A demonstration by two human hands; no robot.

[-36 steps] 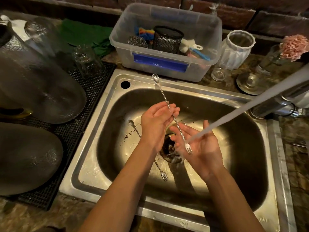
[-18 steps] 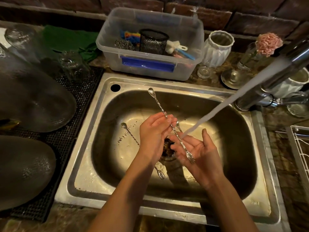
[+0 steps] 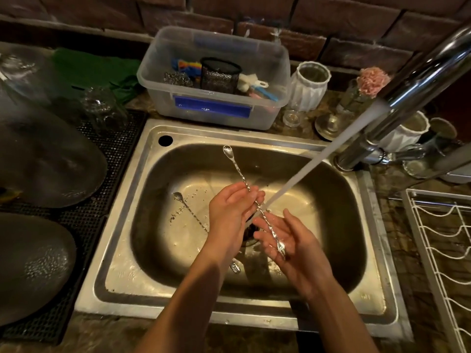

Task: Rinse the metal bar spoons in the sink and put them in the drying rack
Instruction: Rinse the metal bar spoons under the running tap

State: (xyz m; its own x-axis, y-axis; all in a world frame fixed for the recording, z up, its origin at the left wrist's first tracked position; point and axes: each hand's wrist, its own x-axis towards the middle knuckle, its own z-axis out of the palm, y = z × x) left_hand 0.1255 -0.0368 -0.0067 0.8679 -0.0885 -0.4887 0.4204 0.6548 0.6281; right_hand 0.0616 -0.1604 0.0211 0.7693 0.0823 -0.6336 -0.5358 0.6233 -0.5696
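Since the earlier frame the view has been shifted right, so the drying rack [image 3: 443, 250] is seen. A second bar spoon [image 3: 190, 211] lies in the sink [image 3: 122, 250]. The held bar spoon [image 3: 244, 182] is pinched by the left hand [image 3: 230, 215]; its fork end rests on the flat-fingered right hand [image 3: 293, 243], under the water stream [image 3: 318, 159].

held bar spoon [image 3: 254, 200]: twisted metal stem, tilted, bowl end up and away from you, fork end low on your right palm | second bar spoon [image 3: 190, 212]: flat on sink [image 3: 122, 250] floor, partly hidden | drying rack [image 3: 443, 250]: white wire, right of sink
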